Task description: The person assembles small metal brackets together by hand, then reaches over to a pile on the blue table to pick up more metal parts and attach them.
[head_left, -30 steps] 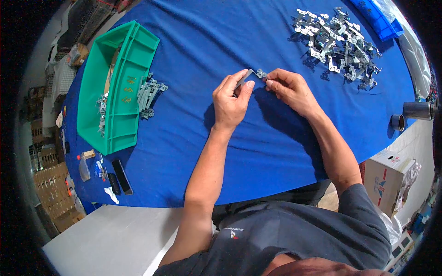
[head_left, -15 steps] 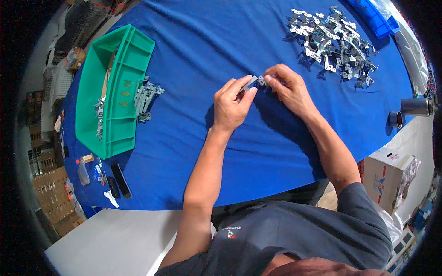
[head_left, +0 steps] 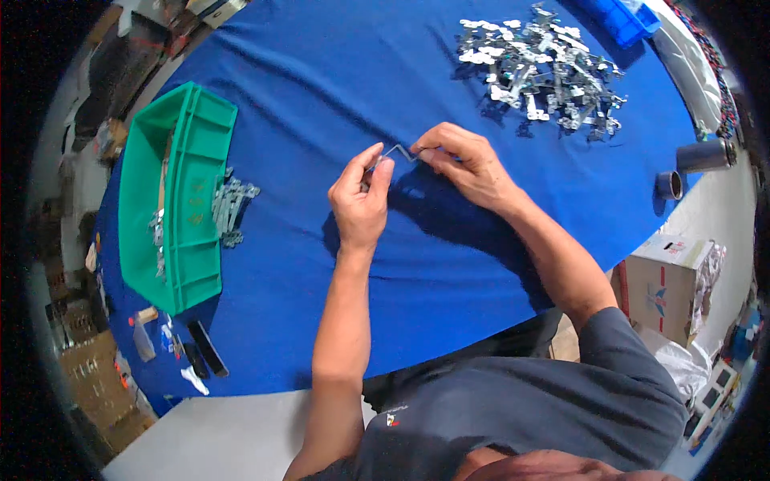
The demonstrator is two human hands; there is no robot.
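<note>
A small bent metal bracket [head_left: 402,150] is held up above the blue cloth, its thin angled profile showing between my hands. My left hand [head_left: 361,195] is closed, pinching the bracket's left end between thumb and fingers. At its other end my right hand [head_left: 467,166] is closed too, gripping with thumb and forefinger. The fingers cover both ends of the piece. Beyond my right hand lies a loose pile of similar metal brackets [head_left: 539,72]. Off to the left, more brackets [head_left: 233,207] lie in a stacked row against the green bin.
The green plastic bin [head_left: 206,204] stands at the left with metal parts inside. Nearer me are a black phone [head_left: 208,349] and small odds and ends. A blue tray [head_left: 622,22] sits at the far right; dark cylinders [head_left: 706,155] stand by the right edge. A carton [head_left: 666,290] is beyond the table.
The bracket has turned from showing its flat, holed face to showing its bent edge. Both hands keep hold of it. The whole view has shifted slightly.
</note>
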